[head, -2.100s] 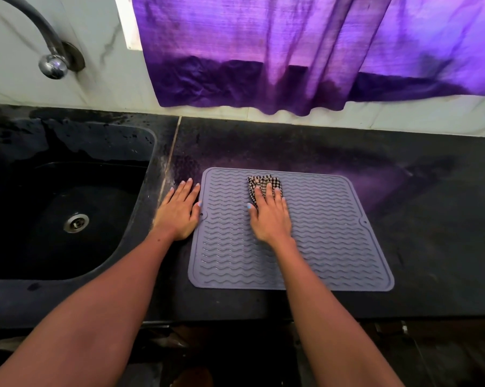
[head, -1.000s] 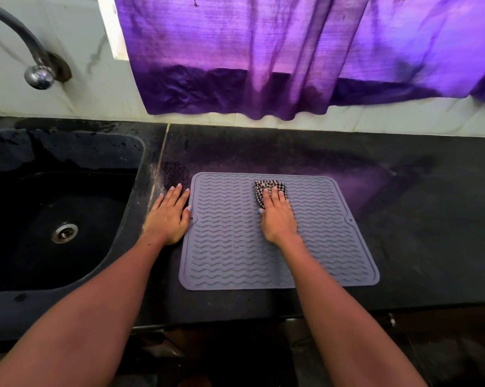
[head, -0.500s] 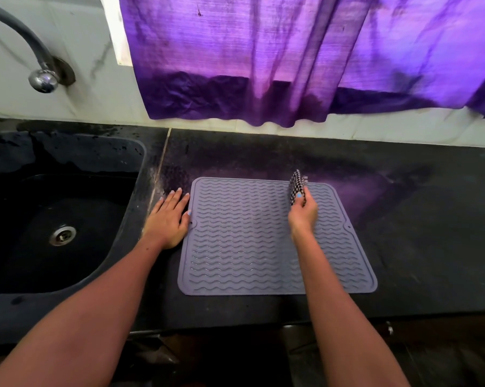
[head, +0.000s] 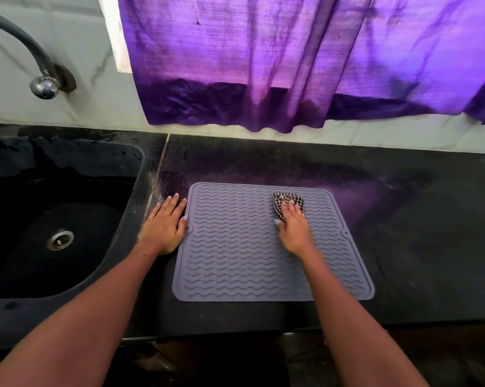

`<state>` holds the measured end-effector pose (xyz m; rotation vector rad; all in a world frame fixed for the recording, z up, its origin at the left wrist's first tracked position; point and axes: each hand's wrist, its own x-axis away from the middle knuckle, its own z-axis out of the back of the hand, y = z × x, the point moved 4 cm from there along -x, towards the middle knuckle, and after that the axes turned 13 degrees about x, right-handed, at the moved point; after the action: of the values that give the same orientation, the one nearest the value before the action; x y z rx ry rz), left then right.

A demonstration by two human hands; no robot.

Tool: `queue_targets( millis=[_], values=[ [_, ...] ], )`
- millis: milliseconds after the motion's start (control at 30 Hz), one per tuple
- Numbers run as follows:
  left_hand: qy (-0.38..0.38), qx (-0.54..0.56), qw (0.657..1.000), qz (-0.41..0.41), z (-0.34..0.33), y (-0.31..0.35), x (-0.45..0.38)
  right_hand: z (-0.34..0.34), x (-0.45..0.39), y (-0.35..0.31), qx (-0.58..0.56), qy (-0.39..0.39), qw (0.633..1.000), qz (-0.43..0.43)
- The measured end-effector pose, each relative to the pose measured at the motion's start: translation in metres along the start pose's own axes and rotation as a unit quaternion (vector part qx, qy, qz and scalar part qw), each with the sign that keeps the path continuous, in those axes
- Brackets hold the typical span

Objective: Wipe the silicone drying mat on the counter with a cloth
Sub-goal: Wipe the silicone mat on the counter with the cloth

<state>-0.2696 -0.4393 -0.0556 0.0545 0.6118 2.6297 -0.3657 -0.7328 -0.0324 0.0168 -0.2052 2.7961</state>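
A grey silicone drying mat (head: 235,247) with wavy ridges lies flat on the black counter (head: 417,233). A small black-and-white checked cloth (head: 284,201) sits on the mat's far right part. My right hand (head: 294,227) lies flat on the cloth with straight fingers, pressing it onto the mat; most of the cloth is under the fingers. My left hand (head: 164,226) rests flat on the counter against the mat's left edge, thumb touching the rim.
A black sink (head: 54,236) with a metal drain lies to the left, with a tap (head: 44,85) on the wall above it. A purple curtain (head: 291,65) hangs over the back wall. The counter's front edge runs just below the mat.
Half a second ago my right hand held the cloth up on edge at the mat's far side. Now it lies flat on the cloth, further right than a second ago. My left hand stayed put.
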Motion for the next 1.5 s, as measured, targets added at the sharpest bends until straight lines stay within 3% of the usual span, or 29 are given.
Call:
queue_targets(
  millis=[200, 267, 367, 533, 633, 733, 1033, 1100, 1267, 1367, 1500],
  values=[
    [0.004, 0.001, 1.0, -0.003, 0.0, -0.002, -0.001, 0.006, -0.003, 0.005, -0.129, 0.034, 0.989, -0.061],
    [0.003, 0.003, 1.0, -0.004, 0.0, -0.003, -0.001, 0.013, -0.005, 0.013, -0.26, 0.061, 0.955, -0.13],
    [0.006, 0.005, 1.0, -0.003, 0.0, -0.002, -0.001, 0.029, -0.005, 0.03, -0.43, 0.116, 0.871, -0.207],
    [0.0, 0.006, 1.0, -0.002, 0.001, -0.001, 0.0, 0.05, 0.013, 0.041, -0.205, 0.199, 0.936, -0.206],
    [0.003, 0.007, 1.0, -0.004, 0.002, -0.001, -0.001, 0.024, 0.012, 0.04, -0.067, 0.109, 0.984, -0.126],
    [0.005, 0.003, 1.0, -0.004, 0.001, -0.001, 0.0, 0.003, 0.007, 0.044, 0.038, 0.048, 0.994, -0.094],
    [0.006, -0.001, 1.0, -0.004, 0.001, 0.0, 0.0, 0.008, 0.0, 0.049, -0.018, 0.037, 0.995, -0.087],
    [0.005, -0.001, 1.0, -0.003, 0.0, -0.001, -0.001, 0.012, 0.0, 0.053, -0.091, 0.045, 0.99, -0.094],
    [0.003, 0.002, 1.0, -0.004, -0.001, -0.004, -0.002, 0.037, 0.003, 0.083, -0.365, 0.074, 0.907, -0.198],
    [0.006, 0.004, 1.0, -0.003, -0.002, -0.005, -0.002, 0.053, 0.013, 0.093, -0.232, 0.138, 0.94, -0.208],
    [0.005, 0.004, 1.0, -0.005, -0.002, -0.005, -0.002, 0.036, 0.026, 0.079, -0.085, 0.144, 0.976, -0.143]
  ],
)
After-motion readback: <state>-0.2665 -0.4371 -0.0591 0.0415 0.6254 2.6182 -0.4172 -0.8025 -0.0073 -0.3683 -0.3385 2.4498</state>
